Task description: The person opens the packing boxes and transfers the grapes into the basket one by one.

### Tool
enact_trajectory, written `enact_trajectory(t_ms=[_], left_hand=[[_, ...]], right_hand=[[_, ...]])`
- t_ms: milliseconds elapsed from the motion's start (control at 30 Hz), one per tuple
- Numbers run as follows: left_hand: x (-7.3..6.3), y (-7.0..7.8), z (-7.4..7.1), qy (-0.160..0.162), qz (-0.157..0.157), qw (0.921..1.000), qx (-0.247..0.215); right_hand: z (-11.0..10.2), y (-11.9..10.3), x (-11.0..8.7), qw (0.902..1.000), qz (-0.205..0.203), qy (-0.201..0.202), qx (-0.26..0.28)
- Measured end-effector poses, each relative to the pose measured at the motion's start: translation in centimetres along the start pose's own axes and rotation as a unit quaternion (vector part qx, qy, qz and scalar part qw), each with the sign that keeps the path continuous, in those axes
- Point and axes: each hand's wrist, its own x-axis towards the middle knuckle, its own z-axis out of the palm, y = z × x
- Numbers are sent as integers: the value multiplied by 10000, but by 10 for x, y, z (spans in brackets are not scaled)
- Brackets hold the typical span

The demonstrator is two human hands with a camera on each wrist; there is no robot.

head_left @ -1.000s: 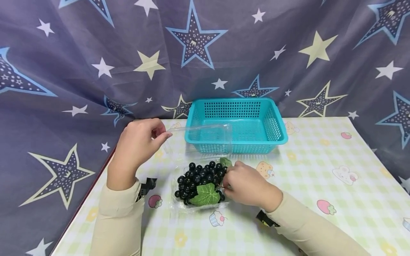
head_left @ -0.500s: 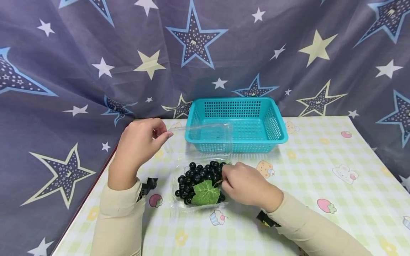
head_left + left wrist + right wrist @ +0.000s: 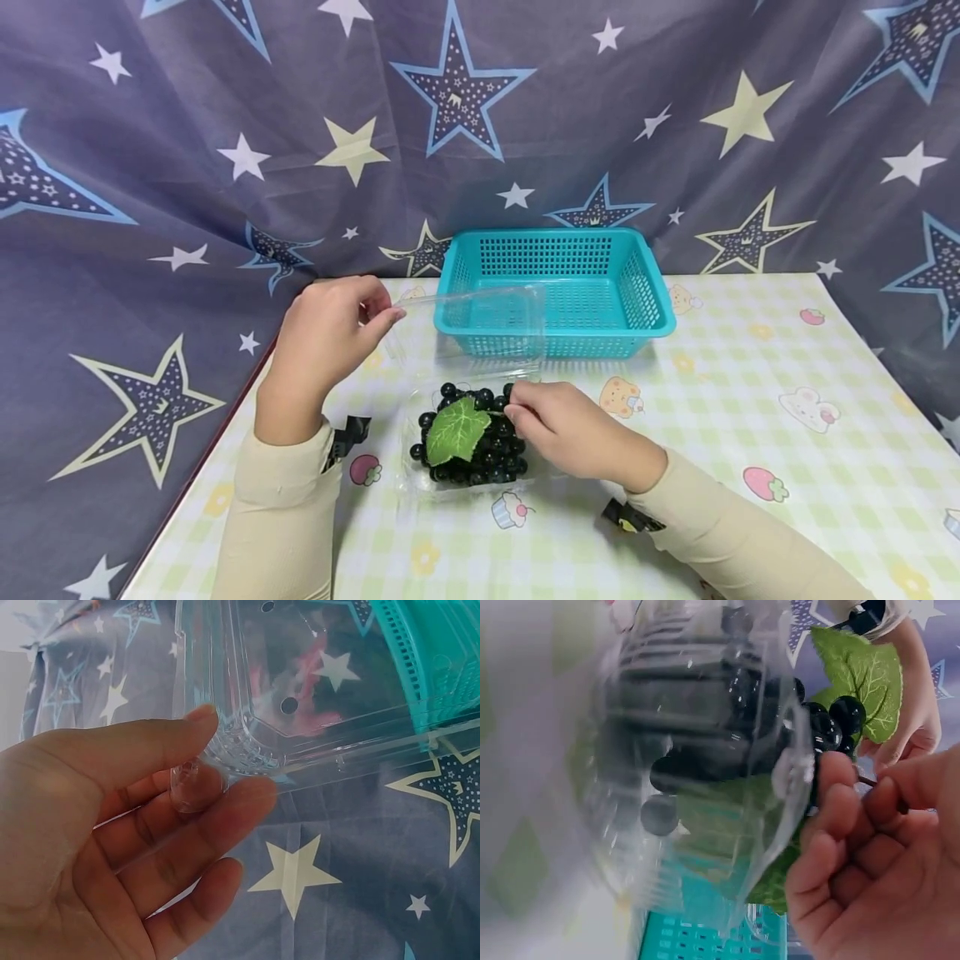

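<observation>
A bunch of black grapes (image 3: 495,454) with green leaves (image 3: 456,430) sits in the base of a clear plastic clamshell box (image 3: 705,735). My right hand (image 3: 581,433) is at the bunch's right side; its thumb and finger pinch the brown stem (image 3: 866,781). The right wrist view has the box wall between camera and grapes, so part of the bunch is blurred. My left hand (image 3: 322,342) pinches the corner of the box's raised clear lid (image 3: 247,742) between thumb and fingers. The lid stands up behind the grapes, partly in front of the basket.
A turquoise plastic basket (image 3: 555,333) stands at the back of the table, just behind the lid. The table has a pale checked cloth (image 3: 712,417) with printed cartoons. A dark star-patterned curtain (image 3: 285,100) hangs behind and along the left side.
My right hand has shifted slightly left, and the bunch has turned in the box: the front leaf has swung left and up. My left hand and the lid have stayed nearly still.
</observation>
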Motion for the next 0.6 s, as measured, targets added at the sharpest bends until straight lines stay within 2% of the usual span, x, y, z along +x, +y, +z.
enact_trajectory(t_ms=[133,300,600], left_hand=[[-1,1,0,0,-2,10000,31],[-1,2,-1,-17,-1,10000,45],[0,3,0,-50,12,10000,60]], right_hand=[[-1,-3,-1,9940,101,74,1086],[-4,-7,-1,9751,196,135,2207],[-9,-13,-4,9558,16,177,2936]])
